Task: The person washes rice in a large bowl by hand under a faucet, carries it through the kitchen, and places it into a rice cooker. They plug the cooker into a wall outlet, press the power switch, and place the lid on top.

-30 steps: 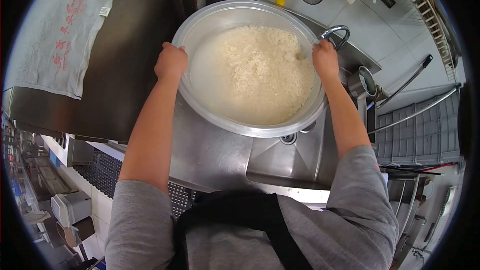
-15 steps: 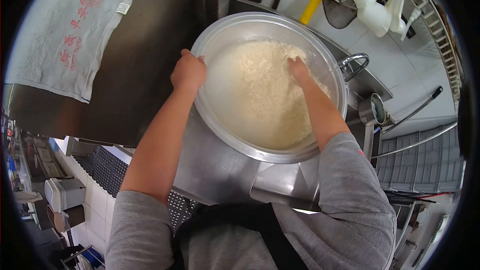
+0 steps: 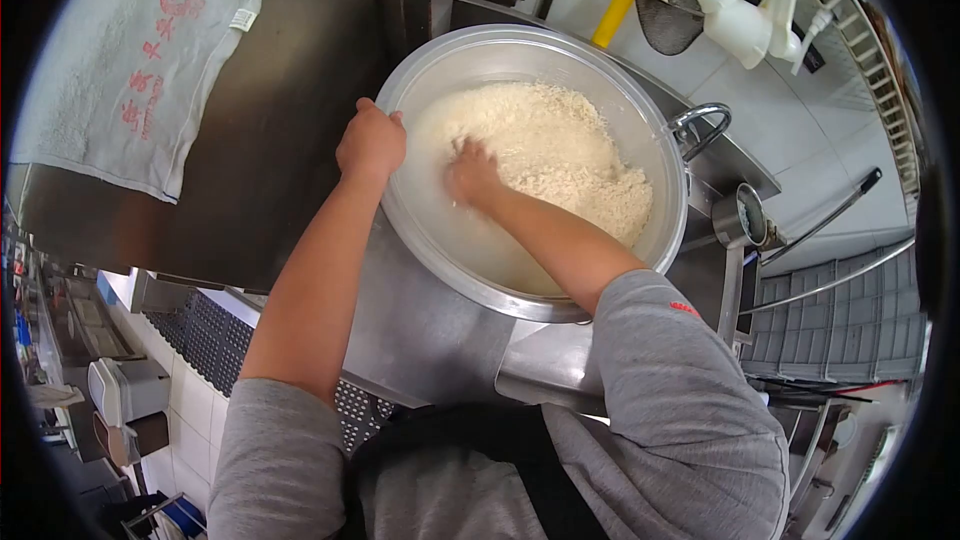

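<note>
Leftward across one wide, round, silver metal basin [image 3: 440,258] sweeps the right hand [image 3: 474,176], fingers spread, from the rice's right side; the left hand [image 3: 371,143] grips the left rim. Inside, pale wet rice [image 3: 560,135] lies in cloudy water [image 3: 430,195].

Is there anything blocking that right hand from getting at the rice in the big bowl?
Nothing visible is in the way. The right hand, somewhat blurred, is inside the bowl, right at the edge of the rice. The left hand holds the rim, off to the side.
</note>
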`<state>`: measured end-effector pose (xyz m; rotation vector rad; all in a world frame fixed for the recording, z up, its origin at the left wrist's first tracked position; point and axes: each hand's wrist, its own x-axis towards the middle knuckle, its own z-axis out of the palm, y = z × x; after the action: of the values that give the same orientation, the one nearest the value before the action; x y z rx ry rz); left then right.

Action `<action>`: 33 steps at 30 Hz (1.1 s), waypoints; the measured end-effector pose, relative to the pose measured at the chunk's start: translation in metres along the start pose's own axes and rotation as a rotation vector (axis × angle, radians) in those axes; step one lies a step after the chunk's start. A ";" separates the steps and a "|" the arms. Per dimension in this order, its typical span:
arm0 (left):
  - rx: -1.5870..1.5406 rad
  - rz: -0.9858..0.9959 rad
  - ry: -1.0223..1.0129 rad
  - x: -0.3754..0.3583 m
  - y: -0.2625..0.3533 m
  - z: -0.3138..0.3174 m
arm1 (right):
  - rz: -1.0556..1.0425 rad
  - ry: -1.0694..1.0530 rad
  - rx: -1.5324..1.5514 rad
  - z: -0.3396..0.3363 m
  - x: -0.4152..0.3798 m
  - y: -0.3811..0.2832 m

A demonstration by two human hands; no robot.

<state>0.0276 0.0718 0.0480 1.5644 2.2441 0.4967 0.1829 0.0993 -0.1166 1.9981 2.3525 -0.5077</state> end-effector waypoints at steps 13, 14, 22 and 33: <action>0.051 0.011 0.014 0.001 0.001 0.000 | -0.129 -0.128 -0.204 -0.073 -0.094 0.097; 0.051 0.012 0.016 0.002 0.002 0.000 | -0.245 -0.179 -0.176 -0.074 -0.096 0.108; 0.034 0.020 0.004 0.000 0.001 -0.001 | 0.072 0.014 -0.204 -0.090 -0.061 0.210; 0.020 0.006 0.019 0.001 0.000 0.000 | -0.237 -0.013 -0.301 -0.135 -0.027 0.231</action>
<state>0.0272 0.0730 0.0476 1.5829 2.2659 0.4937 0.4373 0.1377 -0.0374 1.5965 2.4942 -0.1547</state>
